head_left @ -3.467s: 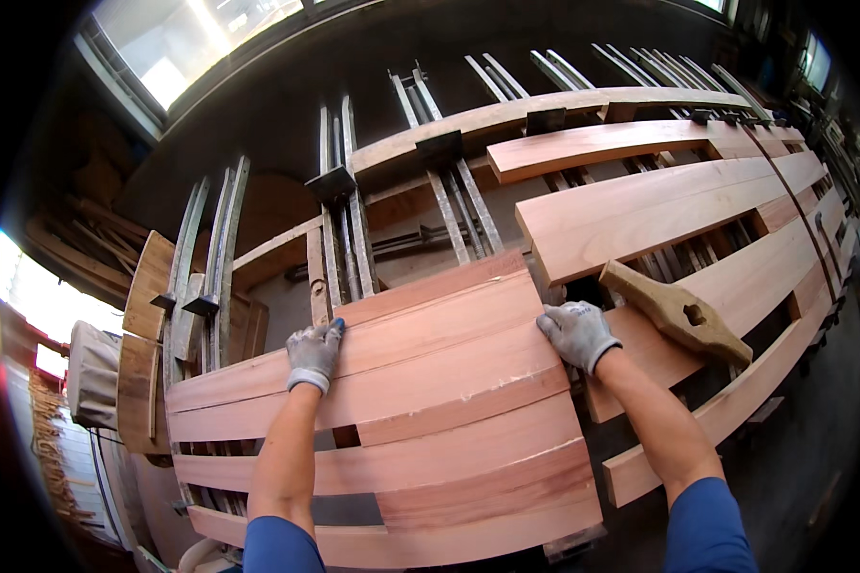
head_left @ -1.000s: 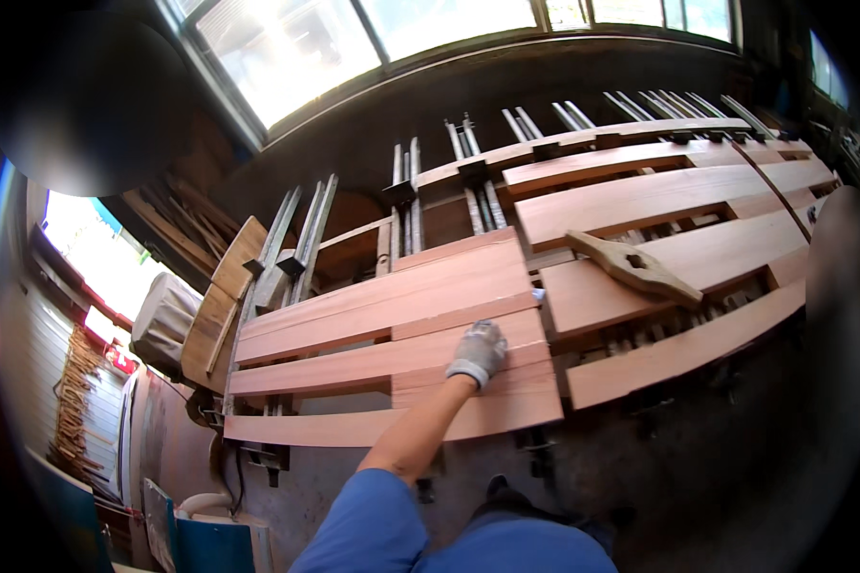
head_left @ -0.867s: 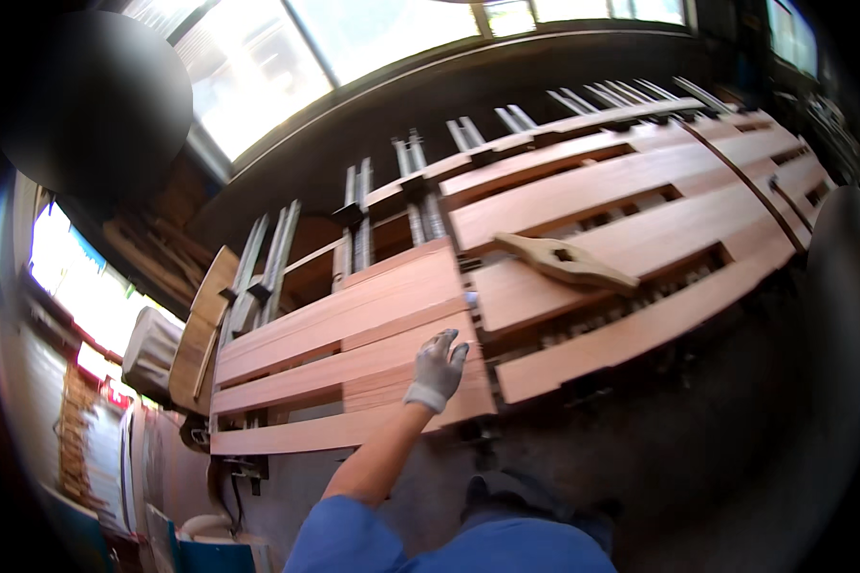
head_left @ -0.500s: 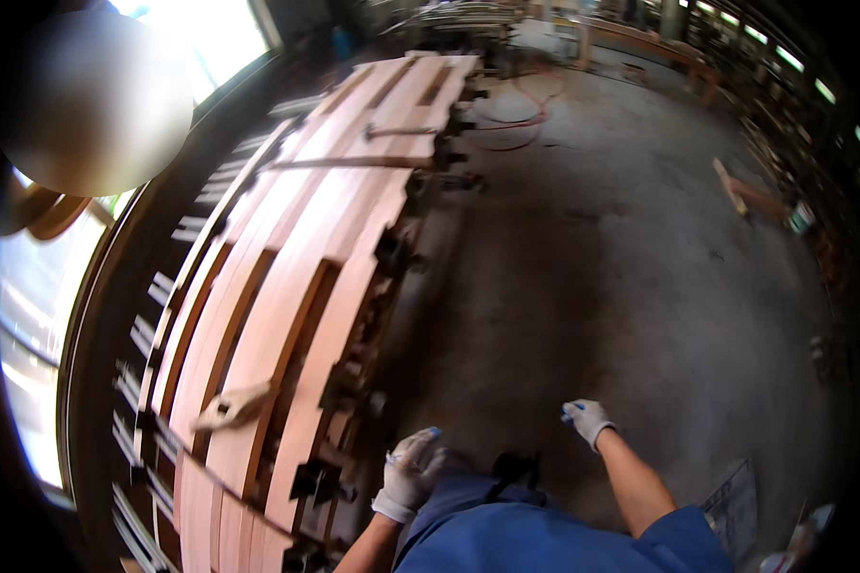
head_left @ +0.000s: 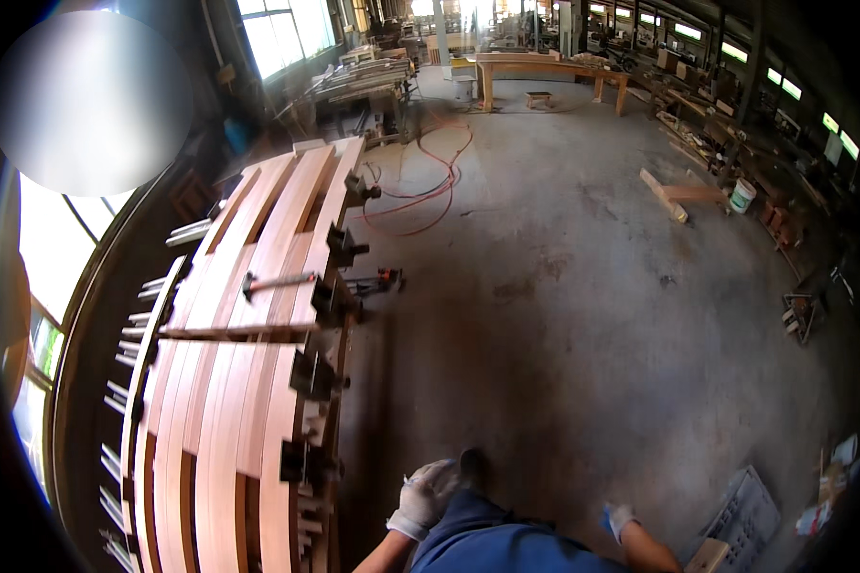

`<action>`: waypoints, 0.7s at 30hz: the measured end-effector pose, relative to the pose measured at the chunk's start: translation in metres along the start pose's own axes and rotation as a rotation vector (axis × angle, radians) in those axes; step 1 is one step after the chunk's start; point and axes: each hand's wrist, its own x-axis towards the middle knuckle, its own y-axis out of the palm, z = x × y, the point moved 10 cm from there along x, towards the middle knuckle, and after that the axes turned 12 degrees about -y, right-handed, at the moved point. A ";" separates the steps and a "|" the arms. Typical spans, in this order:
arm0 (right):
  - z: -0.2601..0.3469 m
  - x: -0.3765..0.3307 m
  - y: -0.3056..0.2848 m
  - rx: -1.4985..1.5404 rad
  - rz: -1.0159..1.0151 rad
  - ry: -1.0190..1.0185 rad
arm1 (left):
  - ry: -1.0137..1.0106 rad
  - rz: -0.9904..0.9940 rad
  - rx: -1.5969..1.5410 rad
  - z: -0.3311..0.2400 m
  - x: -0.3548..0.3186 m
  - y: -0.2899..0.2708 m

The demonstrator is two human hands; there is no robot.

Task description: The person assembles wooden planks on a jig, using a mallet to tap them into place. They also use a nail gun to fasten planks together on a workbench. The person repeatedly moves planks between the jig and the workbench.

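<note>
My left hand in a grey work glove hangs low by my body, fingers loosely curled, holding nothing. It is just right of the row of black metal clamps along the edge of the long rack of reddish wooden boards. My right hand, also gloved, swings at my side over the concrete floor and looks empty. A bar clamp with a red handle lies across the boards.
A red hose snakes over the floor ahead. A wooden workbench stands far back. Timber offcuts and a white bucket sit at the right. A grey crate lies near my right side. Windows line the left wall.
I have let go of the boards and turned right, away from the rack. The view now runs along the rack and across the workshop floor, both hands down at my sides.
</note>
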 end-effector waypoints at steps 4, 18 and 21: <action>-0.008 0.030 -0.024 -0.702 0.081 0.277 | -0.030 0.070 -0.018 -0.025 0.115 0.005; 0.286 0.237 0.094 -0.640 0.253 0.129 | -0.225 0.390 0.477 0.055 0.508 0.160; 0.350 0.327 0.063 -0.608 0.230 0.165 | -0.802 0.636 0.425 0.141 0.517 0.180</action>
